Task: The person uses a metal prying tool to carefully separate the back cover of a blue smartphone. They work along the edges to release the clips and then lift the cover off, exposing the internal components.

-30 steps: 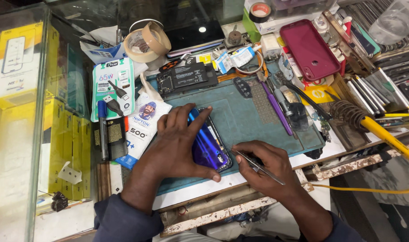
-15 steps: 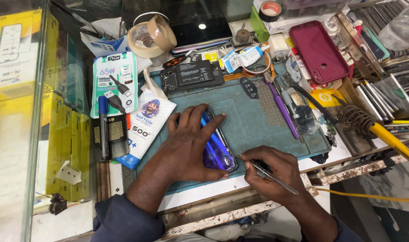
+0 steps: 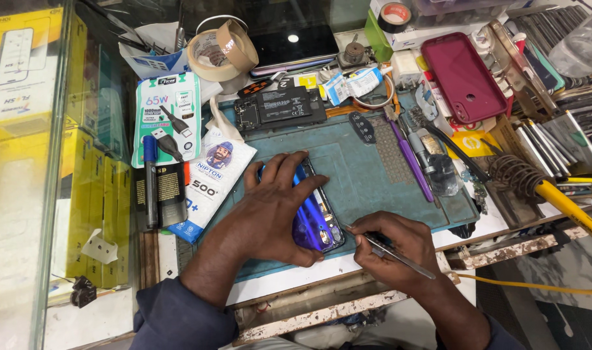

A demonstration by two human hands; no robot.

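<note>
the left hand (image 3: 273, 207) is lying palm down on a blue phone (image 3: 315, 217), fingers spread and pressing it flat against the teal work mat (image 3: 367, 175). the hand is not closing around the phone; it is pinning it from above, with the thumb running along the near edge. the phone is lying lengthwise near the front edge of the mat, its glossy blue back facing up, and its lower end is showing past the palm.

the right hand (image 3: 393, 249) is curling into a closed pinch around metal tweezers (image 3: 390, 249). the tips of the tweezers are pointing left and are meeting the lower right side of the phone; whether they are entering the seam cannot be told.

at the rear of the mat a black battery (image 3: 280, 107) is lying flat. a purple-handled tool (image 3: 409, 159) is resting on the right part of the mat. a maroon phone case (image 3: 461, 74) is lying face down beyond it, well apart from the hands. a roll of tan tape (image 3: 224, 48) is standing behind the battery. a white charger package (image 3: 166, 116) is lying to the left of the mat, and a soldering iron with a yellow handle (image 3: 555, 198) is sitting in a coiled stand at the right.
</note>
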